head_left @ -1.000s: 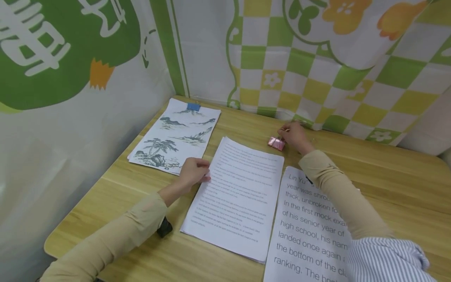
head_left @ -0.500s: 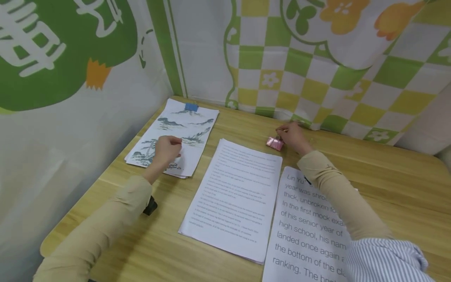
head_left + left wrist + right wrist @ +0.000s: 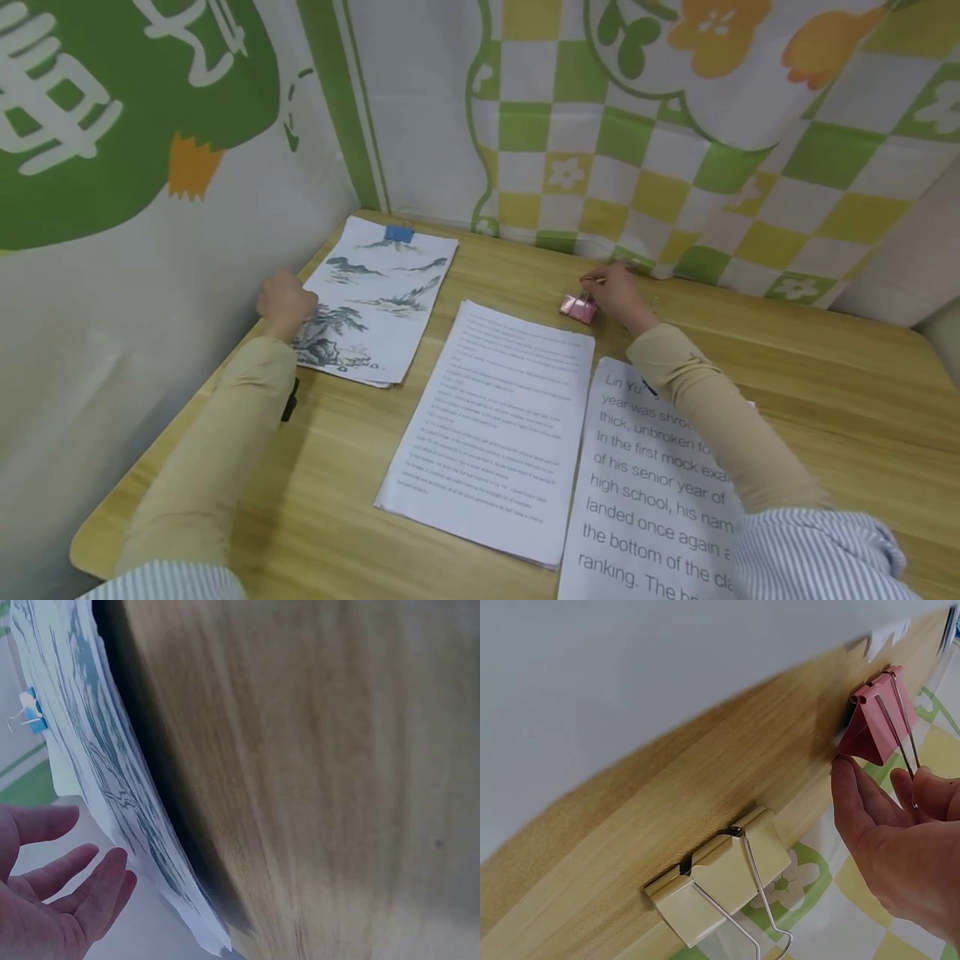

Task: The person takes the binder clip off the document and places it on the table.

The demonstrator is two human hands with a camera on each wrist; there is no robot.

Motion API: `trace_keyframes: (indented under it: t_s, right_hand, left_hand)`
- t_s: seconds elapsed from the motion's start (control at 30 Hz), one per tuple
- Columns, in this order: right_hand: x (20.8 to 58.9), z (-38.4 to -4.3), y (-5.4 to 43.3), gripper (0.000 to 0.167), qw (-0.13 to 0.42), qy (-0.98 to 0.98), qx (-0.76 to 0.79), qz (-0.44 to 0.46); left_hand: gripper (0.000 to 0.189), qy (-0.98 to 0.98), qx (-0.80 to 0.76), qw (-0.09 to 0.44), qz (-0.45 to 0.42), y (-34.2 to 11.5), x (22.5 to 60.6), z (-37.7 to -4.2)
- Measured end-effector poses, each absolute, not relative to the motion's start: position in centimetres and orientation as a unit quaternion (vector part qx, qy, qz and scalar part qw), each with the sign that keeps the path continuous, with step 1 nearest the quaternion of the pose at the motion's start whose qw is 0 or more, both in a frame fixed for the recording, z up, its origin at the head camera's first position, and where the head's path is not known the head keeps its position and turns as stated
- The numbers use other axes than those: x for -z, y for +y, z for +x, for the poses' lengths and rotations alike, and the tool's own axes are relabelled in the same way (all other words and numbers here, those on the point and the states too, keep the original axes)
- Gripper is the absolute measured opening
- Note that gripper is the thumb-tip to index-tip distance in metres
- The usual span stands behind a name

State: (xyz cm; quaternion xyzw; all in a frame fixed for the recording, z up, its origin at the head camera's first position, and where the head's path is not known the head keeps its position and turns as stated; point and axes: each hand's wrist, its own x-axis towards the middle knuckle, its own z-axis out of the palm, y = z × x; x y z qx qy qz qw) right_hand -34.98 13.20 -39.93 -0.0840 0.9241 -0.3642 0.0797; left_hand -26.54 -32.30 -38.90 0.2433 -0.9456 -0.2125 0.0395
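Right hand [image 3: 621, 296]: fingers pinch the wire handle [image 3: 906, 720] of the pink binder clip [image 3: 579, 308]. Left hand [image 3: 287, 304]: fingers loosely spread beside the landscape-printed paper stack [image 3: 378, 287].

Diffuse, muted light; wrist views dim.
Beyond the left hand [image 3: 64, 915], dark shadow edges the paper stack [image 3: 97, 750]; opposite the right hand [image 3: 904, 840], a pale surface [image 3: 615, 682] blurs.

Checkered backdrop [image 3: 630, 133] — wooden table [image 3: 330, 500]
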Motion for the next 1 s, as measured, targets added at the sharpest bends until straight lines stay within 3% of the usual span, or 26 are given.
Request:
trace_keyframes:
  t_s: [0.1, 0.27, 1.0]
  right_hand:
    - [39.9, -34.9, 13.1, 0.031, 0.081, 0.925, 0.362, -0.087]
    - [40.0, -35.0, 12.9, 0.031, 0.080, 0.924, 0.364, -0.088]
    - [40.3, -35.1, 13.1, 0.030, 0.067, 0.932, 0.347, -0.081]
  left_hand:
    - [0.012, -0.945, 0.208, 0.014, 0.251, -32.6, 39.0, -27.0]
    - [0.033, -0.945, 0.204, -0.007, 0.254, -32.9, 39.5, -27.7]
    - [0.036, -0.922, 0.264, 0.046, 0.280, -33.0, 40.2, -28.6]
